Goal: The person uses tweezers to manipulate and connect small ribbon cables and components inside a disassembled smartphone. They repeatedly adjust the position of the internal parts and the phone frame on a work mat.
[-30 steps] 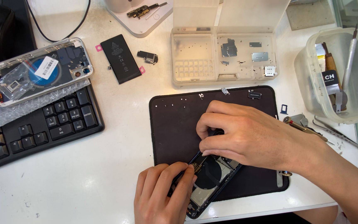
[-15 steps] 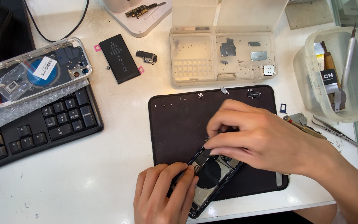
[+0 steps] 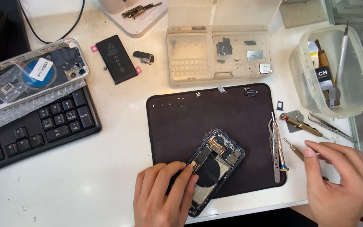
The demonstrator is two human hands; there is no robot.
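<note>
A white rectangular label (image 3: 41, 69) sits on the bubble-wrapped phone housing (image 3: 34, 73) at far left.

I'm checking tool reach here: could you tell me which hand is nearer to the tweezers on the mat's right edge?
The right hand is nearer, just right of the tweezers without touching them. The left hand rests on the opened phone, farther left.

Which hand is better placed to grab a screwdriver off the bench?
Right. The right hand hovers beside the screwdrivers and tweezers at the mat's right edge. The left hand is pinning the opened phone, so it's likely busy.
</note>
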